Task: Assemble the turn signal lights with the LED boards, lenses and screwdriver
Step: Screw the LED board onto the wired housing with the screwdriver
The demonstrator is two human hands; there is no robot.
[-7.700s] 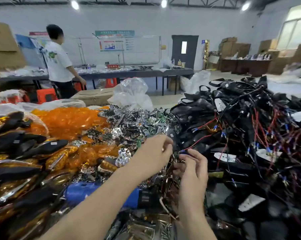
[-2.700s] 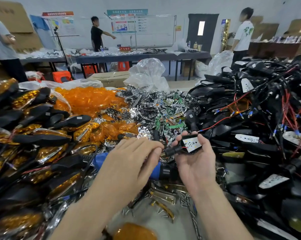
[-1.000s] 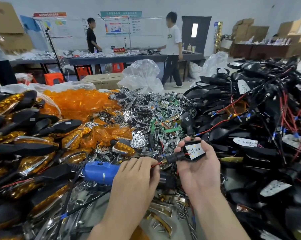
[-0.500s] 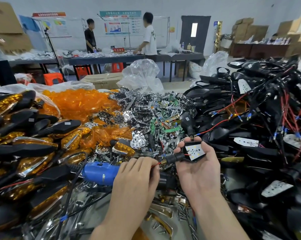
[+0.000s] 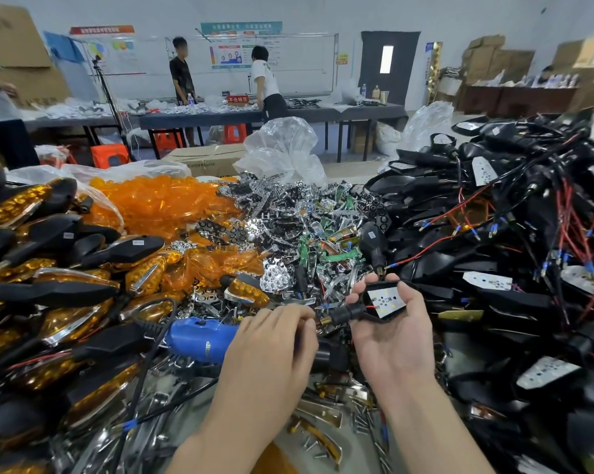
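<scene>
Only the bystander [image 5: 268,82] at the far table [image 5: 323,114] moved; your right hand [image 5: 391,340] cradles the housing [image 5: 355,311], LED board [image 5: 386,301] seated inside; left hand [image 5: 271,350] pinches its wires [image 5: 321,322] at the stem; screwdriver [image 5: 200,338] lies idle below; one of the lenses [image 5: 162,203] and screws [image 5: 359,424] left to fit, I reckon.

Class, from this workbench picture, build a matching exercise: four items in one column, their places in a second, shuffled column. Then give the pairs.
Column 1
1. housing with LED board
2. blue screwdriver
3. orange lenses
4. wired black housings

Column 2
A. heaped on the right
B. lying beside the left hand
C. gripped in the right hand
D. heaped at the back left

Pairs: 1-C, 2-B, 3-D, 4-A
</scene>
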